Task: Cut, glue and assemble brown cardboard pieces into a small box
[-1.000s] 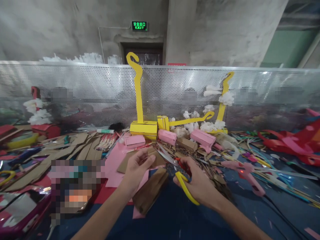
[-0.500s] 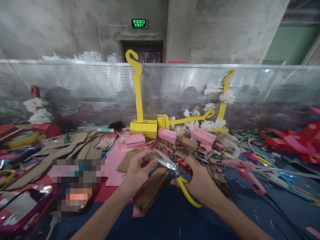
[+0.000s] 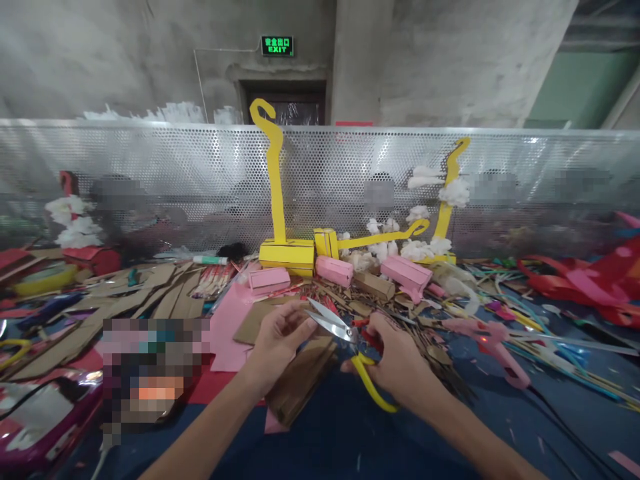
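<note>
Right hand (image 3: 393,353) grips scissors (image 3: 349,333), their slightly parted blades reaching the curled fingers of the left hand (image 3: 283,333); whether those fingers pinch anything, I cannot tell. Between the wrists lies brown cardboard (image 3: 301,383). Right of the right hand rests a pink glue gun (image 3: 500,350). Beyond both hands sit pink boxes (image 3: 335,272), then a yellow hooked post (image 3: 277,187).

Craft workshop in rough, bare-looking building. Concrete wall (image 3: 425,60) beyond perforated metal screen (image 3: 200,160); past screen, doorway (image 3: 300,110) and, higher, lit exit sign (image 3: 277,46). Before screen, blue worktop (image 3: 315,447) crowded with cardboard strips (image 3: 150,287), pink paper (image 3: 230,327), glue gun (image 3: 493,343); scissors (image 3: 336,325) there too. Near screen, handmade yellow models (image 3: 286,253), some with white tufts (image 3: 454,193).
</note>
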Motion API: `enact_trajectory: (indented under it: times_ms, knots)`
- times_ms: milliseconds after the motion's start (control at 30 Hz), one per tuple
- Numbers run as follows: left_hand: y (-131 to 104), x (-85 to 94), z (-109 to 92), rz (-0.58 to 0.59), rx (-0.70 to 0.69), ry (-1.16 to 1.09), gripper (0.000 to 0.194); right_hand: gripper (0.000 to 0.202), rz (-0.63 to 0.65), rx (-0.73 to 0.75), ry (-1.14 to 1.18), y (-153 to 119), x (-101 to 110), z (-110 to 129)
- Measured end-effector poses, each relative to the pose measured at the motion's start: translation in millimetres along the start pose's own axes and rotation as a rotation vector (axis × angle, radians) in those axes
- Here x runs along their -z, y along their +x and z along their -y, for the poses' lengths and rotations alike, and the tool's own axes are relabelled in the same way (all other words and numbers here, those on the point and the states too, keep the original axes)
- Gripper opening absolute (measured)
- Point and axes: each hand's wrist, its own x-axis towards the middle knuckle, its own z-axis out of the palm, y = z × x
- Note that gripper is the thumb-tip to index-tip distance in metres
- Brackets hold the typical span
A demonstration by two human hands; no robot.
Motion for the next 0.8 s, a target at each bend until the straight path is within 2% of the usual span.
enact_trajectory:
  times_ms: [267,400,800]
  knots:
    - [2.1,-0.4,-3.4,-0.041,0.012,0.002,0.028,0.036,0.037,-0.090,0.110,1.7,-4.6,0.0]
    - [3.2,1.3,-4.0,-0.062,0.014,-0.019,0.031,0.036,-0.026,-0.036,0.055,-0.5,-2.4,1.9]
    - [1.8,-0.8,-9.8,-0.028,0.003,0.036,0.024,0.038,-0.009,0.011,0.001,-3.8,-2.3,2.3]
